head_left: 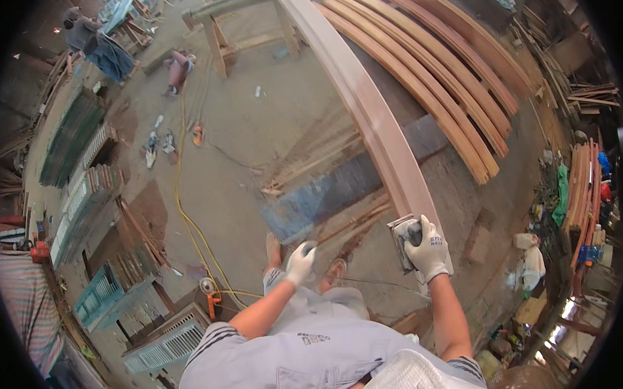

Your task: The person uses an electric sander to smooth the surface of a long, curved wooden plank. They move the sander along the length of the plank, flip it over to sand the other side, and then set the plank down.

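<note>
A long reddish-brown wooden beam [370,115] with a stepped profile runs from the far top down to my right side. On its near end rests a power sander [402,243] with a dark grip and a flat square pad. My right hand [427,252], in a white glove, is wrapped round the sander's top. My left hand [300,264], also gloved, hangs before my body, away from the beam. Its fingers are curled, with dark grey at their tips; whether they hold anything is hidden. A thin cord [371,282] crosses below, between my hands.
Several wooden boards [424,71] lie side by side beyond the beam. A trestle [249,41] stands at the far end. Yellow hose [181,193] trails over the floor at left, near louvred shutters [166,345]. Another person [93,40] is at the far left.
</note>
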Tool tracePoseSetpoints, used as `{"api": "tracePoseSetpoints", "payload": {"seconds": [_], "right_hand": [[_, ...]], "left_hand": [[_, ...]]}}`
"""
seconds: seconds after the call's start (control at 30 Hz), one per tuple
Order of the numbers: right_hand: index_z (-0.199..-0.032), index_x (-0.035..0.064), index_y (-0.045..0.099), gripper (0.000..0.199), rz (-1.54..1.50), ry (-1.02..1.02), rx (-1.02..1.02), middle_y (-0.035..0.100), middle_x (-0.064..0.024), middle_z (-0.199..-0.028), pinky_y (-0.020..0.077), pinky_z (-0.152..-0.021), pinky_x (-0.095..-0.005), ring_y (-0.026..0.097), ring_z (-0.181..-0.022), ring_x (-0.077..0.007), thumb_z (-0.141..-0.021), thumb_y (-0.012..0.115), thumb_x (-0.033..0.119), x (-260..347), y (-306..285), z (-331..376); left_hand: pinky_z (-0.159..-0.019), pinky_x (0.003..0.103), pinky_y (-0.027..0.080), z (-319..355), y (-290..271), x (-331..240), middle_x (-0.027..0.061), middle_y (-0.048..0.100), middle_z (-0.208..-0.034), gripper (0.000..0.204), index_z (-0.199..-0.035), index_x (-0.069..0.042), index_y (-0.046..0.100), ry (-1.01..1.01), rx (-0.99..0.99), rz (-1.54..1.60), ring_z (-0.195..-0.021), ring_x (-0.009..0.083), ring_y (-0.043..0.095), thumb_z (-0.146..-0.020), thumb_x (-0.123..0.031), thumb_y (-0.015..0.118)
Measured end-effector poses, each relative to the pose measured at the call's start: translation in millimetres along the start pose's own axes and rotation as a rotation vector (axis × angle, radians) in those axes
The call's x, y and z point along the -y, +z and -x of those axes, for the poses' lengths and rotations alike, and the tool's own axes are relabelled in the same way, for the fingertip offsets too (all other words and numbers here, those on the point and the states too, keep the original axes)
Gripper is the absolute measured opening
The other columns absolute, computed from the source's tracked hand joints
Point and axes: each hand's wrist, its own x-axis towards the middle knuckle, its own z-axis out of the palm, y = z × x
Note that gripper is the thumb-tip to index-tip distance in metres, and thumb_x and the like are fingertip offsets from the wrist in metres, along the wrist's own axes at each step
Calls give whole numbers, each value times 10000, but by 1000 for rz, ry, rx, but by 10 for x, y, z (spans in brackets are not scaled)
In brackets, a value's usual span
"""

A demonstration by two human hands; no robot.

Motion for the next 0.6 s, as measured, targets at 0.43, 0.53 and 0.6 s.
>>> {"api": "tracePoseSetpoints", "payload": {"seconds": [0.43, 0.53, 0.6], "right_hand": [[-1475, 98, 630, 781, 79, -71, -172, 741, -191, -1399, 593, -1071, -488, 728, -1284, -395, -801, 867, 414, 1687, 13, -2297], [-1574, 124, 591, 924, 133, -21, -134, 724, -162, -1469, 584, -1113, -465, 712, -1342, -370, -768, 900, 454, 2029, 83, -2779], [-1609, 143, 572, 984, 185, 20, -119, 695, -150, -1531, 571, -1143, -460, 687, -1394, -351, -744, 916, 460, 2206, 100, -3083]], "left_hand": [[-1105, 419, 565, -892, -2822, 832, 183, 794, -1390, 455, -1384, -20, 757, -6, 262, -398, -1280, 330, 749, -1105, -371, 677], [-1112, 449, 565, -968, -3920, 1115, 184, 790, -1404, 507, -1416, -55, 760, -187, 216, -441, -1290, 347, 744, -1070, -422, 715], [-1105, 458, 569, -890, -4666, 1354, 180, 798, -1392, 550, -1409, -81, 775, -382, -13, -423, -1312, 342, 743, -1031, -480, 744]]}}
